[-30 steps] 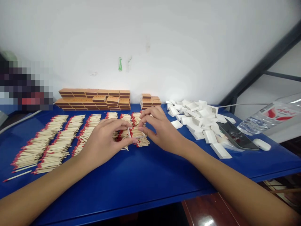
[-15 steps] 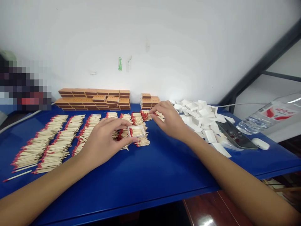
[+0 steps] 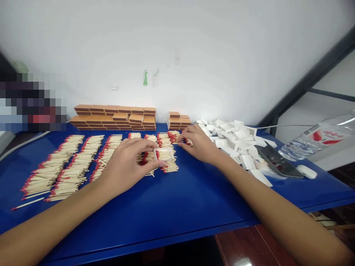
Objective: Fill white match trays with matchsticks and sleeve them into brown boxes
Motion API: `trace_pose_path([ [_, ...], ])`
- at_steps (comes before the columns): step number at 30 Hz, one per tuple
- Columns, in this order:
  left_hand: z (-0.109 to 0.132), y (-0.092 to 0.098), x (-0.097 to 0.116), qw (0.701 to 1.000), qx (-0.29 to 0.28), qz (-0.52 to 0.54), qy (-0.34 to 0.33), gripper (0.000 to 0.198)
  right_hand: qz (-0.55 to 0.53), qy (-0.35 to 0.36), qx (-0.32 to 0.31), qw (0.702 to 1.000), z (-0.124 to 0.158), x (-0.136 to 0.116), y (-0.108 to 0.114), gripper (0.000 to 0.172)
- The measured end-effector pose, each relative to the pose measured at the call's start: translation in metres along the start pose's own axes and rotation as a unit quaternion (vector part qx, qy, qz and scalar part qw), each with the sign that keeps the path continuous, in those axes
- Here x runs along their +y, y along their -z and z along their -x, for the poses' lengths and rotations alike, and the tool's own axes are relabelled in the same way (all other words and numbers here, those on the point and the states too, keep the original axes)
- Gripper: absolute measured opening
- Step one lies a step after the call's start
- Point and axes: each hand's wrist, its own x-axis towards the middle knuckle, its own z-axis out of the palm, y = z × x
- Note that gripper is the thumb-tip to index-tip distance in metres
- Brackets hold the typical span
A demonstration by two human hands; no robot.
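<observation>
My left hand (image 3: 129, 157) grips a small white matchbox tray (image 3: 168, 149) between thumb and fingers. Some matches (image 3: 160, 154) with red heads lie inside the tray. It is held over the rows of loose matches near the middle of the table. Farther back, my right hand (image 3: 198, 142) rests at the right end of these rows, its thumb and index finger curled close around a few matches (image 3: 188, 142). Its other fingers are partly hidden behind the index finger. Longer rows of matches (image 3: 69, 168) lie to the left, with one single match (image 3: 27, 204) in front.
Closed matchboxes (image 3: 111, 120) are stacked along the wall, with a smaller stack (image 3: 177, 121) right of them. White trays (image 3: 235, 138) are heaped at right, beside a dark phone (image 3: 279, 160), a white mouse-like object (image 3: 307, 171) and a plastic water bottle (image 3: 316, 136). All stand on the blue table (image 3: 166, 210).
My right hand has come down onto the matches, and its thumb and index finger have drawn in around them. My left hand still holds the tray. The view has shifted slightly.
</observation>
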Motion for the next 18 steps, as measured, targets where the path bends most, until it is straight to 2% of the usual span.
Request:
trace_pose_path([
  [5,0.0005,-0.0014,-0.0018,1.0,0.004,-0.005,-0.002,0.042,0.004,-0.008,-0.026,1.0,0.0004,-0.0014,-0.004,0.007],
  [13,-0.0001,-0.0013,-0.0009,1.0,-0.005,-0.018,-0.021,0.039,0.001,-0.018,-0.031,0.999,0.0007,0.0,-0.0046,0.009],
  [18,-0.0002,-0.0004,-0.0011,1.0,-0.007,-0.019,-0.01,0.039,-0.002,-0.021,-0.042,0.999,-0.0011,-0.001,-0.0036,0.009],
])
